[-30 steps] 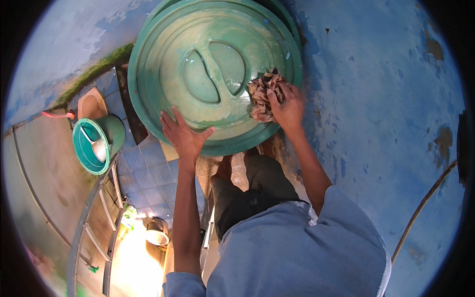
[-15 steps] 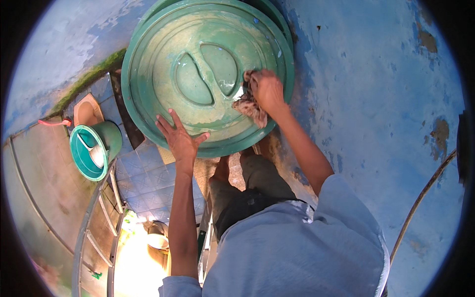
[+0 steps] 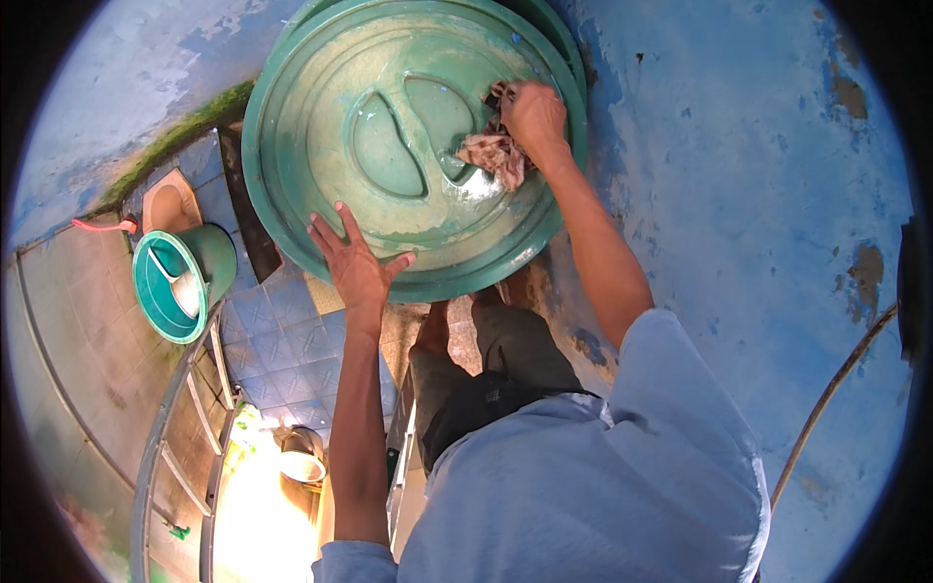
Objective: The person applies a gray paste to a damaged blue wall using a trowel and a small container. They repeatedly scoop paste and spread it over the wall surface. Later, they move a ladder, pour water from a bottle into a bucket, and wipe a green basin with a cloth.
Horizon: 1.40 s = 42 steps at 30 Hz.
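A large round green plastic lid (image 3: 335, 209) fills the top middle, with two half-moon hollows moulded into its centre. Wet, shiny patches show on its right part. My right hand (image 3: 534, 119) is closed on a bunched, patterned brown-and-pink rag (image 3: 494, 157), which presses against the lid right of the hollows. At the lid's near left edge rests my left hand (image 3: 357, 267), fingers spread flat and holding nothing.
A green bucket (image 3: 216, 260) with a white-and-teal dipper inside stands at the left, above a metal ladder-like rail (image 3: 185, 476). Peeling blue wall (image 3: 719, 194) borders the lid on the right. A brown hose (image 3: 836, 394) runs along that wall. Blue tiles (image 3: 282, 330) cover the floor.
My right hand and the rag have moved up the lid, toward its far right side. The left hand stays on the near left edge.
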Each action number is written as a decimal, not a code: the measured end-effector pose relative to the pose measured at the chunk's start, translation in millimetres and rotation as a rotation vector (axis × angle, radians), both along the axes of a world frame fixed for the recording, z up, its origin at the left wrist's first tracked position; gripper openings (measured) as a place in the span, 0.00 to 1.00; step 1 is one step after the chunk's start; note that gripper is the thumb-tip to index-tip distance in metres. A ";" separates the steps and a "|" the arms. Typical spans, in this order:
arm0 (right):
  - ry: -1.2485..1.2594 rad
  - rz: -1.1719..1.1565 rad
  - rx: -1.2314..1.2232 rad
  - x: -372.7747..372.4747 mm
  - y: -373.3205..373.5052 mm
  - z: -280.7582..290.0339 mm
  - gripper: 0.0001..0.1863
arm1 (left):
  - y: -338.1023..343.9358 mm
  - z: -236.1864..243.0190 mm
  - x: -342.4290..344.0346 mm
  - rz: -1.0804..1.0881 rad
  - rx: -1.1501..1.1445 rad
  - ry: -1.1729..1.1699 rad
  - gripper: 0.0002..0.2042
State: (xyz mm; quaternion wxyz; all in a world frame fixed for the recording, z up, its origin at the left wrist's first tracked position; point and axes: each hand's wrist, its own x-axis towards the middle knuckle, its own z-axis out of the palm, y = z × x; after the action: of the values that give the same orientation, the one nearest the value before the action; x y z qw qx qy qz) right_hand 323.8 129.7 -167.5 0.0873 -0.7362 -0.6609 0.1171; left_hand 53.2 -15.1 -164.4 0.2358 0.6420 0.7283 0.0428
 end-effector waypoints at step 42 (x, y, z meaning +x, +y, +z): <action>0.095 -0.149 -0.025 1.3 -117.7 26.7 0.33 | -10.4 7.2 4.9 0.205 0.080 -0.105 0.59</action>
State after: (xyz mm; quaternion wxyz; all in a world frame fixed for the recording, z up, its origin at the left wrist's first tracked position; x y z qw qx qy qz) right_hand 325.1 12.1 -140.9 0.1178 -0.7781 -0.5977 0.1533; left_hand 58.1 -25.5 -157.2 0.2422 0.5700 0.7744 0.1294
